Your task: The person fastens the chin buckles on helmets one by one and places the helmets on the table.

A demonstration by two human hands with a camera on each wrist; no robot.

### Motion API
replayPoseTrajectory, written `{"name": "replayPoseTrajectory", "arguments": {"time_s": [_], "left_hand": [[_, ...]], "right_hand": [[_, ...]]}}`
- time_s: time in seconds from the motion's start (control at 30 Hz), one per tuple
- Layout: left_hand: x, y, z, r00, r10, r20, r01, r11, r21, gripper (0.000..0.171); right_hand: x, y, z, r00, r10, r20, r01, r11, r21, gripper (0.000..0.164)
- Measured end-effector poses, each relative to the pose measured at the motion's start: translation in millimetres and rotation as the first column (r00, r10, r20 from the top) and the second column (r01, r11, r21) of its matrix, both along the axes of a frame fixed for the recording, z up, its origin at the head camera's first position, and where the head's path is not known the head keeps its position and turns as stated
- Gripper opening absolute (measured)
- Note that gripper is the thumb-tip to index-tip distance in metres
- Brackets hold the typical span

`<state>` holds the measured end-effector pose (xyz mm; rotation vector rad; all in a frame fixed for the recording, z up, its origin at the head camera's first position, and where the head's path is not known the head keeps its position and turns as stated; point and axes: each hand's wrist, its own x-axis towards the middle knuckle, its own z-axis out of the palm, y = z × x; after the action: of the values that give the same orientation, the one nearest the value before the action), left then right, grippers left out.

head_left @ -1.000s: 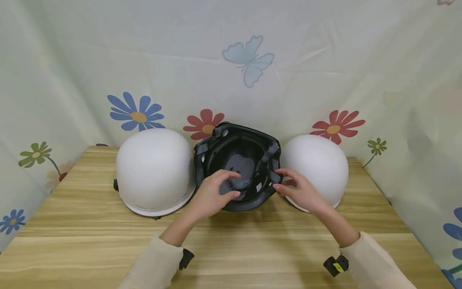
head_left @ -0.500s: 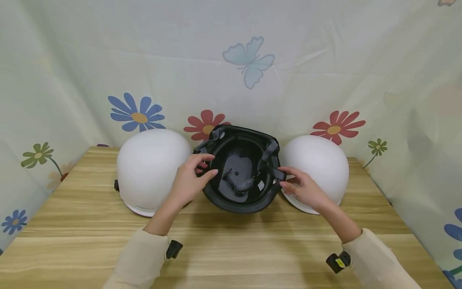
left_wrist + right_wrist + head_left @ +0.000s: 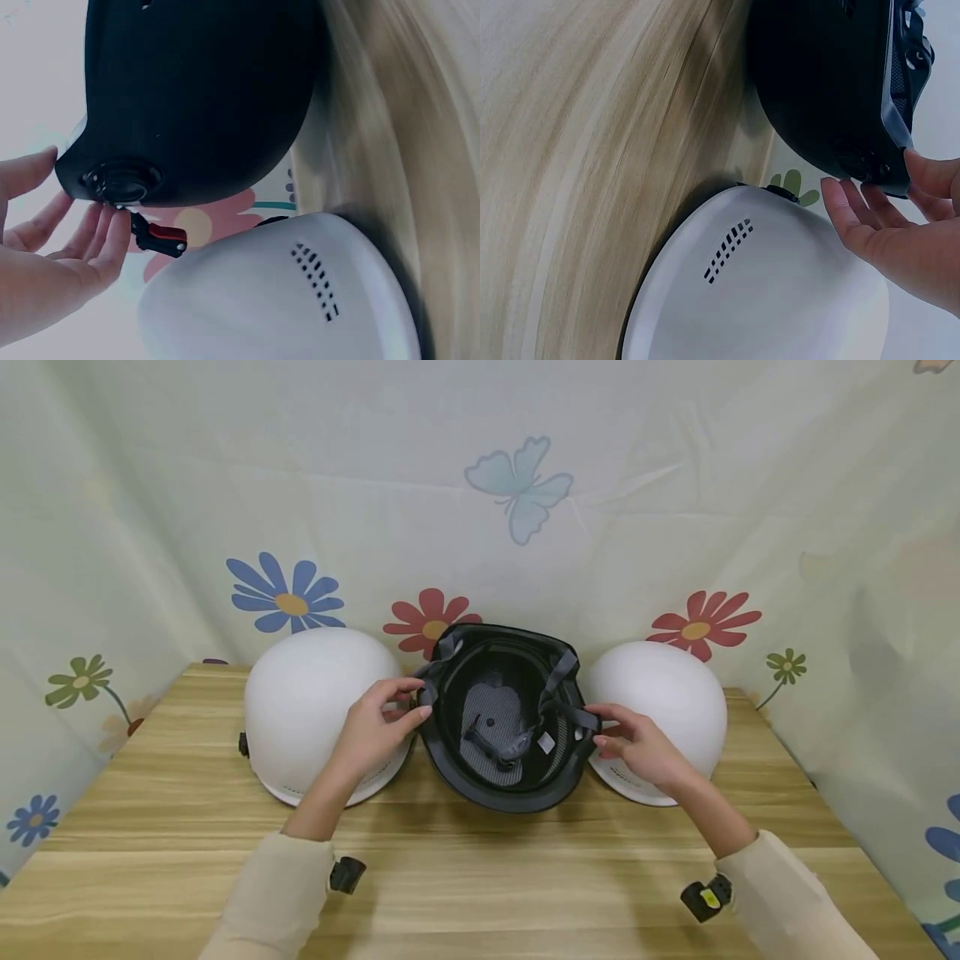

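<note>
While the head view shows the inside of the black helmet, the left wrist view adds its smooth outer shell and a red-and-black buckle beside it. That helmet sits between two hands: the left hand pinches its left rim, the right hand its right, fingers bent. One white helmet stands left of it, a second white helmet right.
</note>
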<state>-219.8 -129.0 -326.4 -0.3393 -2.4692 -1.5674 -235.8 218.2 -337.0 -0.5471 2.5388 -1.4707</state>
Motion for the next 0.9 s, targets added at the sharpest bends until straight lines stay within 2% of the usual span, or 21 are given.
{"name": "replayPoseTrajectory", "arguments": {"time_s": [0.4,0.57,0.8,0.9], "left_hand": [[4.9,-2.3,-14.1,0.999,-0.042,-0.023,0.042,0.999,-0.002,0.037],[8.1,-5.6,-14.0,0.998,-0.059,-0.02,0.059,0.998,0.02,0.036],[10.0,-16.0,-9.5,0.999,-0.041,0.01,0.041,0.999,0.012,0.038],[7.5,-21.9,-9.9,0.997,-0.068,0.031,0.068,0.998,0.015,0.04]], "right_hand": [[-1.3,0.3,-1.1,0.999,-0.027,0.029,0.029,0.998,-0.054,0.046],[-1.4,0.8,-0.6,0.999,-0.03,0.025,0.031,0.999,-0.04,0.044],[-2.8,2.9,-1.8,0.999,-0.023,0.025,0.024,0.999,-0.036,0.043],[-3.4,4.5,-2.5,1.0,-0.019,0.025,0.02,0.999,-0.038,0.043]]}}
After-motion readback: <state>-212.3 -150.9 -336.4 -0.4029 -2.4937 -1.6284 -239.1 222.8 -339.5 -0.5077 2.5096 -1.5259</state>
